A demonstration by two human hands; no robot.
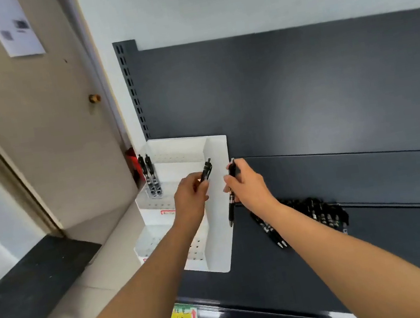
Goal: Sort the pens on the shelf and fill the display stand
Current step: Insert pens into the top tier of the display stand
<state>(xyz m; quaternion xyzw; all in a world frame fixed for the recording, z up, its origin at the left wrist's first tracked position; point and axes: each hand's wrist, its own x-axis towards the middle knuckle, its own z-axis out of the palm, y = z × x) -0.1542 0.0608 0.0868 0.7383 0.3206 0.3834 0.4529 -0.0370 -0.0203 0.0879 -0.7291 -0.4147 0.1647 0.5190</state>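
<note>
A white tiered display stand (217,157) with perforated steps stands at the left end of the dark shelf (274,271). Two black pens (150,176) stand upright in its middle tier at the left. My left hand (191,198) holds a black pen (207,169) over the stand, clicker end up. Just right of the stand's side wall, my right hand (248,185) pinches another black pen (232,196) that hangs nearly upright, tip down. A pile of several black pens (318,213) lies on the shelf behind my right forearm.
The shelf's dark back panel (301,85) rises behind the stand and pile. A slotted upright (133,88) marks the shelf's left end. A beige door (49,128) is at the left. A yellow price label (184,313) sits on the shelf's front edge.
</note>
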